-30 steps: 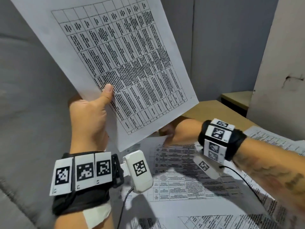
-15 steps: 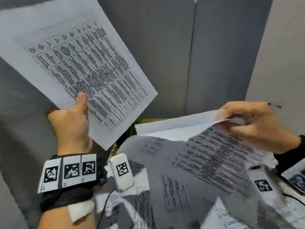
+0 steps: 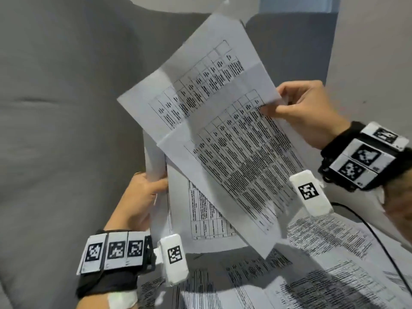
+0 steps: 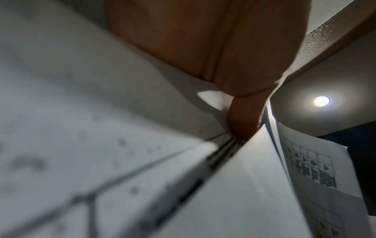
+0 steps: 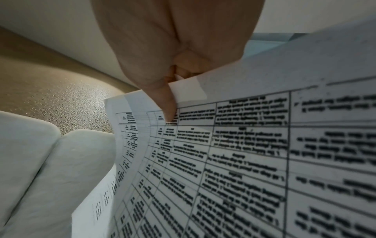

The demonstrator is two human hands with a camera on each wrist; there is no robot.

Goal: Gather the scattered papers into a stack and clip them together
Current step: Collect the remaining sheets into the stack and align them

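The person is holding two sets of printed sheets in the air above the loose papers (image 3: 323, 246) that are lying spread below. The left hand (image 3: 138, 197) is gripping the lower left edge of the rear sheets (image 3: 200, 219), thumb in front and fingers behind; in the left wrist view the thumb is pressing on the paper edge and the other fingers are hidden. The right hand (image 3: 307, 112) is pinching the upper right corner of the front sheets (image 3: 234, 157), thumb tip on the printed face, index finger curled behind. At least two sheets are showing in this pinch, fanned apart.

Handling, as a judgement: the paper is thin, light and limp. It is bowing under its own weight in both wrist views and carrying a soft crease across the upper part. Single sheets are likely to slide over one another, so a corner pinch is giving little control of alignment. A firmer hold is to be expected along a full edge, with the sheets squared against a flat surface before clipping.

Surfaces are matt white, printed with black ruled tables and dense text. Behind the front sheets, grey upholstery (image 3: 55, 130) is showing a soft woven texture. No clip is visible in any view.
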